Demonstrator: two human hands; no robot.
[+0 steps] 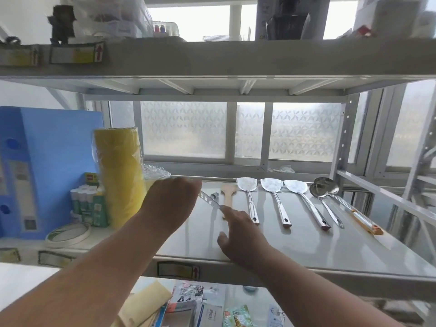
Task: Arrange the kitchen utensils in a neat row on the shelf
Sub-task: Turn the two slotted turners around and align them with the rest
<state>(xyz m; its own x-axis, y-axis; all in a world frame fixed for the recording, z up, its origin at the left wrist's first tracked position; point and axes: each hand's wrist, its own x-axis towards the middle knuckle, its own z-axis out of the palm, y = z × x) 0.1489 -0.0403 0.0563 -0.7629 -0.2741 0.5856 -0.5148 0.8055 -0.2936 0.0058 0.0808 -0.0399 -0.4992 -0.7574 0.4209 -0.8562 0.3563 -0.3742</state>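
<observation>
On the steel shelf point(306, 246) lies a row of utensils with their handles toward me: a wooden spatula point(228, 195), three steel turners point(250, 197) point(276, 199) point(304, 201), and two ladles point(324, 204) point(339, 201), the right one with an orange-tipped handle. Left of the row, a thin slotted metal utensil point(209, 200) is raised at a slant. My left hand point(169, 201) is closed over its far end. My right hand point(238, 230) rests on the shelf with fingers spread, the index fingertip touching the utensil's near end. A small metal piece point(215, 195) lies just behind it.
A wrapped yellow roll point(120, 175), glue sticks point(85, 199), tape rolls point(68, 234) and blue file boxes point(35, 171) crowd the shelf's left side. An upper shelf point(236, 57) hangs close overhead. The lower level holds packets and envelopes point(188, 308). A frosted window is behind.
</observation>
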